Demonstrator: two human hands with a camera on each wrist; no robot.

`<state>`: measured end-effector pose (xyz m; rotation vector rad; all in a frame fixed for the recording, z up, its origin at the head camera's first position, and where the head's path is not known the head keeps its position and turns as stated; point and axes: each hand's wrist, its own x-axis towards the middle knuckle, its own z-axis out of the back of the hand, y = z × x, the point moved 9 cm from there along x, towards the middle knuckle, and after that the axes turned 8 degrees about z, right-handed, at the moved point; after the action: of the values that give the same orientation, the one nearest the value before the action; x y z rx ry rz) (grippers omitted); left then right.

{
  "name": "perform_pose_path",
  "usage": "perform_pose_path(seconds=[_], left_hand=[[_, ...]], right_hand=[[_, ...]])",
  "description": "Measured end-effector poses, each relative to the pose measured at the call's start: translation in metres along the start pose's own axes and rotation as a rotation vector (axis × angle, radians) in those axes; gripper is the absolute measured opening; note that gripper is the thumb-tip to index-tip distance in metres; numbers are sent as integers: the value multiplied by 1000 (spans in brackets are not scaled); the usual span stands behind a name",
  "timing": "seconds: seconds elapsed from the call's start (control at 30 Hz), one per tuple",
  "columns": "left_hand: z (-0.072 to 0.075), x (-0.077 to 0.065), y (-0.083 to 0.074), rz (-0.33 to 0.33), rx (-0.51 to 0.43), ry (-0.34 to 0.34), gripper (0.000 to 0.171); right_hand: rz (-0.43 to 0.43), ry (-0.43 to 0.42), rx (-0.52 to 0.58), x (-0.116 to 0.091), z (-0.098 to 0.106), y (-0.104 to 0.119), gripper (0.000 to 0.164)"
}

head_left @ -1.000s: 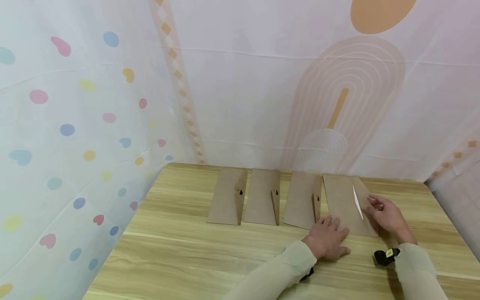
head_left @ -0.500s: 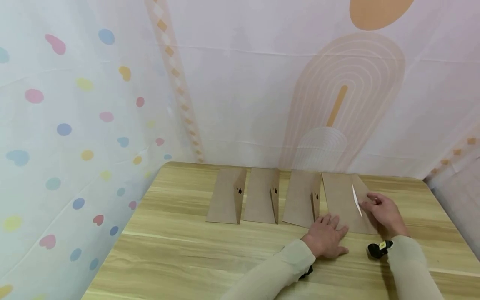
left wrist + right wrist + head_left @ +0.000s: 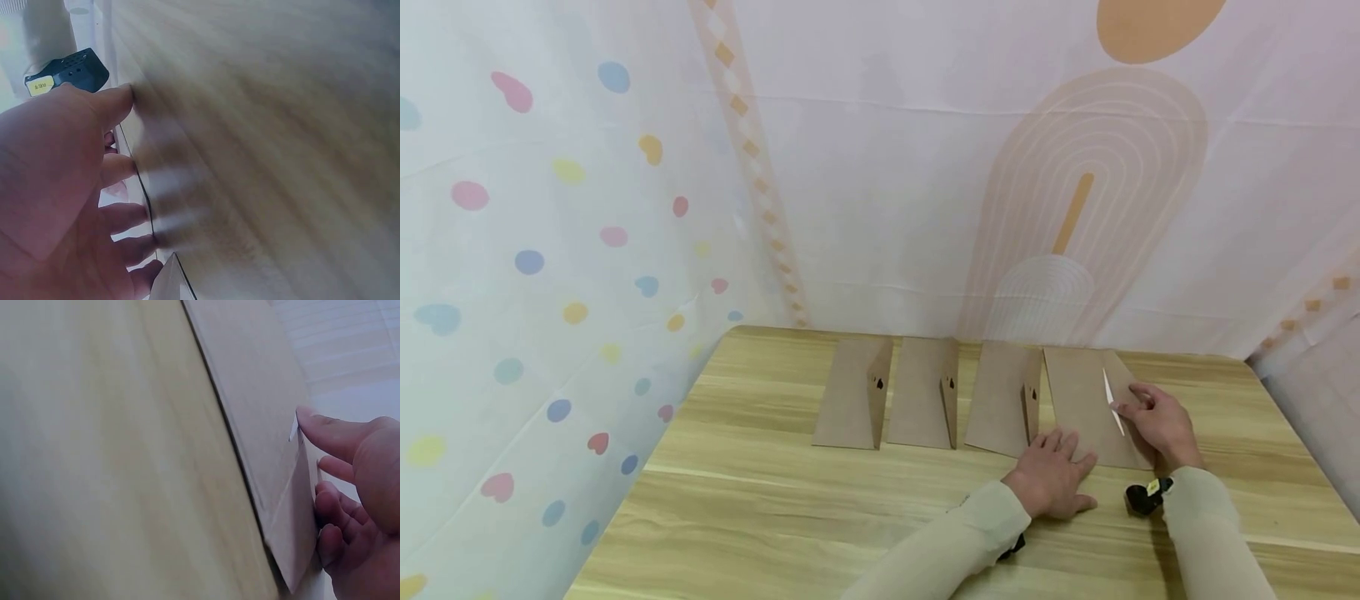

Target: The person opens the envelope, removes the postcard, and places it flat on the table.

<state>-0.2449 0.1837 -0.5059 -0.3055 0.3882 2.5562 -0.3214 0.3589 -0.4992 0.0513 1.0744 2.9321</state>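
A brown kraft paper envelope [image 3: 1078,408] lies at the right end of a row, a white strip [image 3: 1108,387] showing along its folded flap. My right hand [image 3: 1163,427] holds that flap [image 3: 297,519] at its right side. In the right wrist view, the thumb is on the flap's upper edge and the other fingers curl behind it. My left hand [image 3: 1052,477] rests with spread fingers on the envelope's near left corner, its fingertips close to the neighbouring envelope [image 3: 1000,400]. The left wrist view shows its fingertips along the paper edge.
Two more brown envelopes [image 3: 920,400] lie farther left in the row; like the neighbouring one, they have raised flaps with a small dark mark. All are on a wood-grain table [image 3: 760,500] against a patterned cloth backdrop [image 3: 880,183]. Black cameras [image 3: 1146,497] sit at the wrists.
My right hand has shifted slightly left, its thumb now reaching the white strip. The left hand stays in place on the envelope.
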Motion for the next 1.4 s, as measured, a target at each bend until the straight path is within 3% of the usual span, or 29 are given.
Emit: perform_pose_path(seconds=[0.6, 0.93, 1.4], left_hand=[[0, 1, 1, 4, -9, -10, 63], [0, -1, 0, 7, 34, -37, 63], [-3, -1, 0, 3, 30, -22, 63]], right_hand=[[-19, -2, 5, 0, -1, -2, 65], [-4, -29, -5, 0, 1, -1, 60], [-34, -24, 35, -2, 1, -7, 57]])
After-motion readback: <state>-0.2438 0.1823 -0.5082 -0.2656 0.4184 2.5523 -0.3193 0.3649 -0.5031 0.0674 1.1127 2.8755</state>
